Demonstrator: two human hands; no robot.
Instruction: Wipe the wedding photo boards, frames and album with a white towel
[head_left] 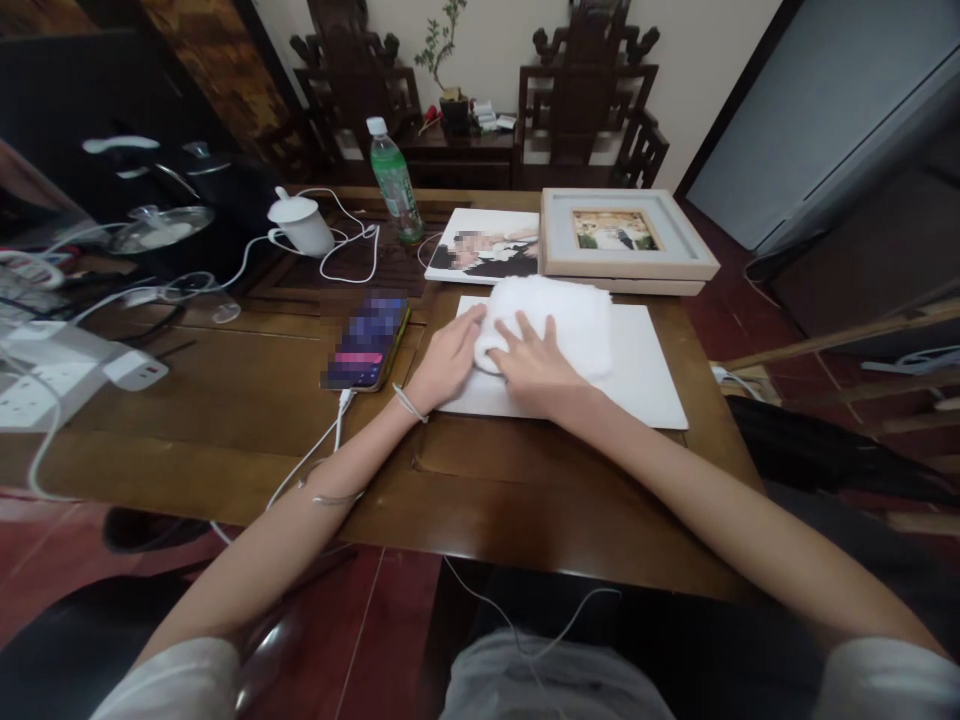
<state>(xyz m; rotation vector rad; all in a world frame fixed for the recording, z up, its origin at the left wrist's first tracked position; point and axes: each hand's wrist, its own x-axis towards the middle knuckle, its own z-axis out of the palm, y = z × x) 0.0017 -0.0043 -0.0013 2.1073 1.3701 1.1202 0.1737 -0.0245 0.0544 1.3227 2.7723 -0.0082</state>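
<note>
A thick, folded white towel (577,325) lies on a flat white panel (645,385) on the table before me. My right hand (534,365) rests on the towel's near left part, its fingers spread and stretched out. At the towel's left edge, my left hand (448,358) lies over the left side of the panel with its fingers extended and close together. The underside of the left hand is hidden. The panel's face beneath the towel cannot be seen.
Behind the panel are a photo print (487,250) and a framed picture (622,235). A charging phone (367,345) lies left of my hands. Farther off stand a green bottle (394,185), a lidded white cup (301,225) and a pot (169,240). Cables and a power strip (52,385) lie left.
</note>
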